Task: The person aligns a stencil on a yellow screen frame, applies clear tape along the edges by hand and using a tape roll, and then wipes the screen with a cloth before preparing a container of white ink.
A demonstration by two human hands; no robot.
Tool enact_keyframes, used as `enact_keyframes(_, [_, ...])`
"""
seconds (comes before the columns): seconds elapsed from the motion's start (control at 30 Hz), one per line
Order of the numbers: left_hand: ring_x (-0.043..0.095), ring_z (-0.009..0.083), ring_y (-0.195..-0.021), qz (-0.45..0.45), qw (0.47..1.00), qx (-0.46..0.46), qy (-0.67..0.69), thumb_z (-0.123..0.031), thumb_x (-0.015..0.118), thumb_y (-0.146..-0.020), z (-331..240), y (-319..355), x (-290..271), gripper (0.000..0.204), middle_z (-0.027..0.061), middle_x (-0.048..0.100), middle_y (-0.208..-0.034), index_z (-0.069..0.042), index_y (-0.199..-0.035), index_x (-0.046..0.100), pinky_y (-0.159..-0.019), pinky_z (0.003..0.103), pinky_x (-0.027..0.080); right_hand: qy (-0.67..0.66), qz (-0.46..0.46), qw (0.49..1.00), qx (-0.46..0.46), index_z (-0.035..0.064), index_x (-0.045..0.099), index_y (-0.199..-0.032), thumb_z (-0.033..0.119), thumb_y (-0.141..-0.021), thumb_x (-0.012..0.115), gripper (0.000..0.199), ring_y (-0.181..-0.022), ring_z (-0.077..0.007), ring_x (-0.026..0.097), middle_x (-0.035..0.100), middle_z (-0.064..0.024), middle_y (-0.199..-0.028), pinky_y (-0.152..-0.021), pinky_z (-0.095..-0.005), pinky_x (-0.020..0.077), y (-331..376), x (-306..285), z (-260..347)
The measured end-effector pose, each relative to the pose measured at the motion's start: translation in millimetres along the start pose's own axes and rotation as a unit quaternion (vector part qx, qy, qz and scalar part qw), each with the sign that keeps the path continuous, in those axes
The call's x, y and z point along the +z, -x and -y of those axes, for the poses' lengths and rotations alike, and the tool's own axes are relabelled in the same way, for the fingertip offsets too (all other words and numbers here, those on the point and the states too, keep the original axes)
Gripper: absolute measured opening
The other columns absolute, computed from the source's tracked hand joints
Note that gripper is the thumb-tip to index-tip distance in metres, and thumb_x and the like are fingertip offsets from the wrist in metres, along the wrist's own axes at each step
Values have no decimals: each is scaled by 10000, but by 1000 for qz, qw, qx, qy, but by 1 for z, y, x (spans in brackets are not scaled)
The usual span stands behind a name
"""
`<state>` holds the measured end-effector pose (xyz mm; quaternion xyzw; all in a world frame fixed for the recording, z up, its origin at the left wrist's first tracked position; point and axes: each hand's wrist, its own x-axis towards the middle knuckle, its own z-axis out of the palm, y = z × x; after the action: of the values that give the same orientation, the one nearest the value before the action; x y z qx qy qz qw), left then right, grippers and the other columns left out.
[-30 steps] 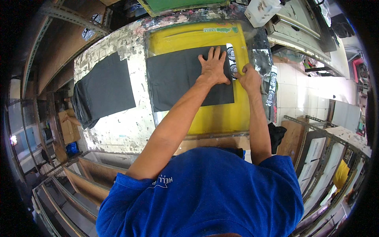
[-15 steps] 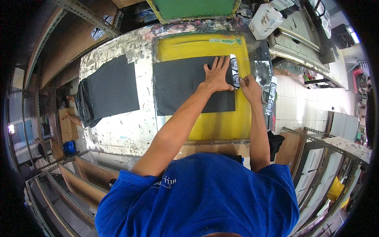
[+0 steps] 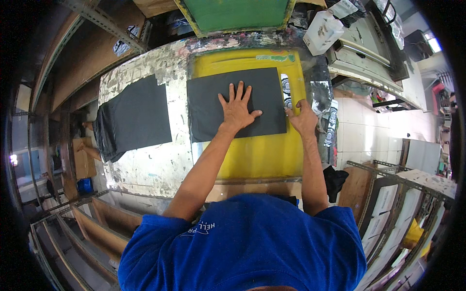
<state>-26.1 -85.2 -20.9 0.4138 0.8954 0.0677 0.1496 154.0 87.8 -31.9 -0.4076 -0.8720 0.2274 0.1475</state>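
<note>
- The dark fabric panel [image 3: 233, 104] already lies flat on the yellow platen [image 3: 257, 155], toward its far edge.
- The left hand [image 3: 238, 109] presses on it, fingers spread open.
- The right hand [image 3: 303, 119], fingers loosely curled, touches the panel's right edge, beside a printed strip [image 3: 286, 89]; that edge looks not yet settled.

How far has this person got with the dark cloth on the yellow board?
Done: the dark fabric piece lies flat and square on the yellow board. In hand: the left hand presses on it with fingers spread, while the right hand sits at its right edge beside a printed strip. Left: the green screen is above the board, not on the fabric, and a pile of dark fabric waits to the left.
</note>
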Motion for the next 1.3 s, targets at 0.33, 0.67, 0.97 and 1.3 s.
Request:
enact_keyframes(0.33, [72, 365, -1544, -6, 1000, 18, 17, -622, 714, -798, 2, -25, -4, 983, 97, 156, -1672, -182, -1579, 312, -1146, 739, 55, 23, 37, 999, 18, 49, 558, -988, 400, -699, 876, 555, -901, -383, 668, 665, -177, -965, -766, -451, 518, 0, -5, 5])
enact_keyframes(0.67, [217, 379, -1507, -137, 986, 63, 67, -567, 600, -917, 9, 3, -10, 785, 136, 305, -1618, -121, -1530, 393, -1138, 690, 132, 47, 97, 991, 75, 38, 579, -1043, 420, -743, 838, 551, -897, -386, 669, 671, -176, -939, -783, -457, 522, -6, -11, 6])
enact_keyframes(0.97, [380, 389, -1411, -309, 944, -71, 94, -450, 520, -1001, 115, 131, 9, 598, 188, 480, -1489, -37, -1434, 505, -1117, 557, 260, 36, -357, 871, -336, 37, 565, -1307, 314, -842, 742, 569, -1083, -403, 597, 572, -240, -1235, -947, -514, 460, -160, -170, 187])
enact_keyframes(1.3, [401, 391, -1392, -328, 928, -107, 137, -376, 516, -1000, 145, 170, 35, 563, 230, 472, -1485, -11, -1429, 508, -1125, 511, 279, 108, -274, 896, -334, 105, 617, -1271, 361, -811, 753, 544, -1216, -427, 527, 624, -181, -1219, -1027, -579, 385, -334, -222, 295])
